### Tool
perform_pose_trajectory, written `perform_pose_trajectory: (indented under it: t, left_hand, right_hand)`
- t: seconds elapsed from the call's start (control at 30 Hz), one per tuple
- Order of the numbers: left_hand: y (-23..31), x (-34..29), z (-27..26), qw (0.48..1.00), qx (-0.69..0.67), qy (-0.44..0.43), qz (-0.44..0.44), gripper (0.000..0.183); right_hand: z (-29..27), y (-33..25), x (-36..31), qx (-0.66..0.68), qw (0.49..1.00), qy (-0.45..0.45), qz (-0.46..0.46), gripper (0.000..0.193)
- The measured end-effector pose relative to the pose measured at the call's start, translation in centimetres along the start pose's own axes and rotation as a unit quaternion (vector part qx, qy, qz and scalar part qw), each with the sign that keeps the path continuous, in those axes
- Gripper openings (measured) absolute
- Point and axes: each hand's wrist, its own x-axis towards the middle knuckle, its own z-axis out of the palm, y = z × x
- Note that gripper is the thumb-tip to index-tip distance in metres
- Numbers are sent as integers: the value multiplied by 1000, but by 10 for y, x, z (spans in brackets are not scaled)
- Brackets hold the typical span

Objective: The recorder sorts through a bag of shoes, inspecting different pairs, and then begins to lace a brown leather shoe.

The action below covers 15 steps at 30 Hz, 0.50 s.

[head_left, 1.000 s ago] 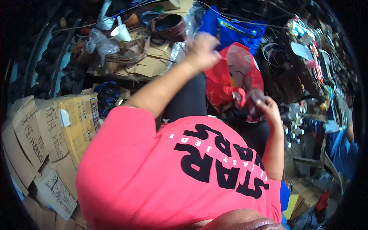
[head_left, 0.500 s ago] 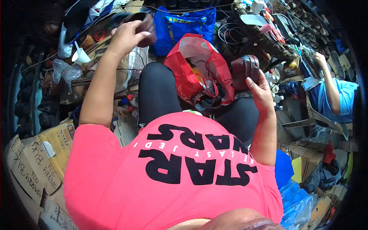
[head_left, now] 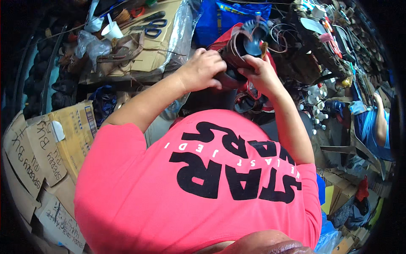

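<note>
A brown shoe [head_left: 231, 53] is in front of the person's chest, over the red bag [head_left: 218, 45], between the two hands. Its long axis seems to slant from the lower left, by the hands, up and away to the right. The dark opening faces up and rightward; which end is the toe I cannot tell, as the hands cover the near part. A rounded blue-grey lining [head_left: 255, 31] shows just beyond the opening (whether it belongs to the same shoe or to another, I cannot tell).

The right hand [head_left: 263, 77] clamps the shoe's right side, thumb laid against the wall near the opening, its other fingers mostly hidden. The left hand [head_left: 202, 70] is at the shoe's lower left side, fingers bent and close together, their tips partly out of sight; I cannot tell how firmly they grip.

Behind the red bag stands a blue bag [head_left: 209, 23]. To the left, scissors [head_left: 155, 28] lie on cardboard [head_left: 148, 61], with a white cup [head_left: 112, 31] farther left. Small bottles [head_left: 315, 106] cluster right of the right forearm, and a co-worker's arm [head_left: 380, 122] shows at the far right.
</note>
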Motion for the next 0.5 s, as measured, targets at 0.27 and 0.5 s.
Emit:
perform_pose_trajectory:
  t: [0.27, 0.5]
  left_hand:
    - [-13, -21, 39, 958, -205, 155, -129, 82]
    - [-12, -21, 45, 940, -248, 144, -184, 93]
  right_hand:
    - [26, 21, -2, 186, 972, -74, 121, 26]
    - [24, 23, -16, 187, 967, -80, 151, 27]
